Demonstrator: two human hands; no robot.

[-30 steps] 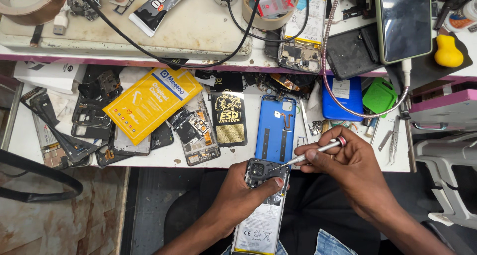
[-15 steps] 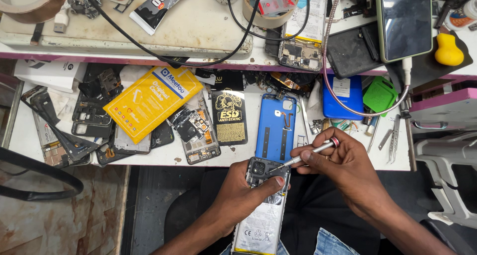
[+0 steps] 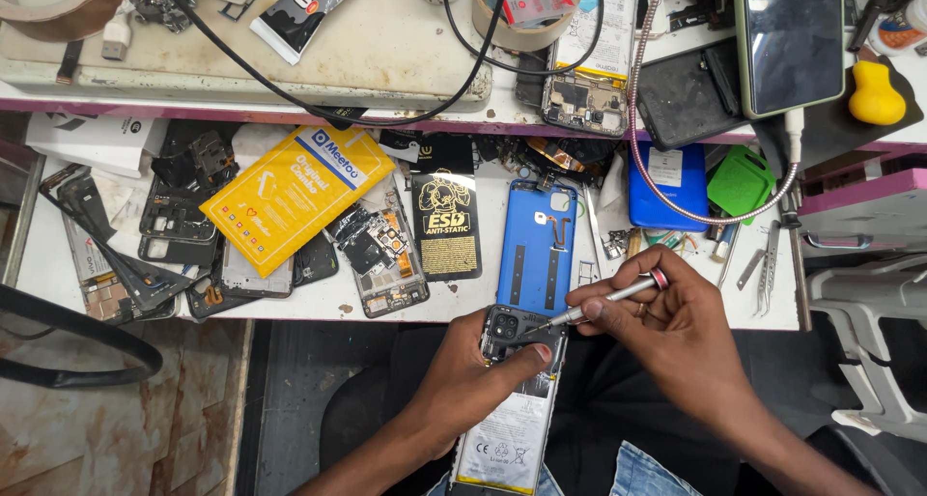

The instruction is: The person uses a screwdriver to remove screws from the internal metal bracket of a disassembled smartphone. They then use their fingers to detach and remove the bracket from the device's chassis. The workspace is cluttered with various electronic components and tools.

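An opened phone (image 3: 510,414) with its back off lies over my lap, its white battery and dark camera block showing. My left hand (image 3: 473,385) grips its upper part, thumb across the frame near the camera block. My right hand (image 3: 676,327) holds a slim silver screwdriver (image 3: 603,301) with a red end, its tip down on the phone's top corner. Just above, on the shelf edge, lies the blue back cover (image 3: 537,250), inner side up.
The lower white shelf (image 3: 290,308) carries phone frames, boards, a yellow packet (image 3: 294,192) and a black anti-static bag (image 3: 446,226). Tweezers (image 3: 763,264) lie at right. Above are a worn work mat (image 3: 367,47), cables, tape rolls and a charging phone (image 3: 789,37).
My right hand and the screwdriver have shifted only slightly; the tip stays on the phone's top corner. My left hand keeps its grip.
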